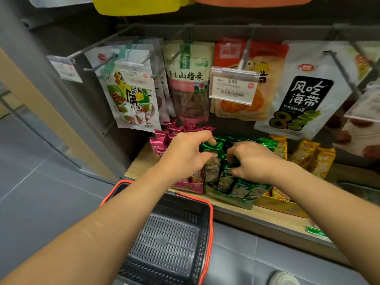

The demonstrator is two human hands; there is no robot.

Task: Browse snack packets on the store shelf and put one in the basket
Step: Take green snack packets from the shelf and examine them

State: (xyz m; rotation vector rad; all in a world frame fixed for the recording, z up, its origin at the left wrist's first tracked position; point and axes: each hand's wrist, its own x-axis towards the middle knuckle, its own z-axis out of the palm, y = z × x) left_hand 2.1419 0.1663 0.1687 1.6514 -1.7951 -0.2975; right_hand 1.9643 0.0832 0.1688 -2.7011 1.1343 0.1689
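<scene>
Left hand (185,155) pinches a green snack packet (211,147) by its top; right hand (254,161) fingers pinch the neighbouring packet (224,177) on the shelf (267,219).

Bare forearms (123,212), left hand (183,155), right hand (255,161)

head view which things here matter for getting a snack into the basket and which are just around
In the job: left hand, right hand, both gripping green snack packets; basket.
Just there: pink snack packets, yellow snack packets, kelp pouch, hawthorn strip pouch, price tag.
</scene>
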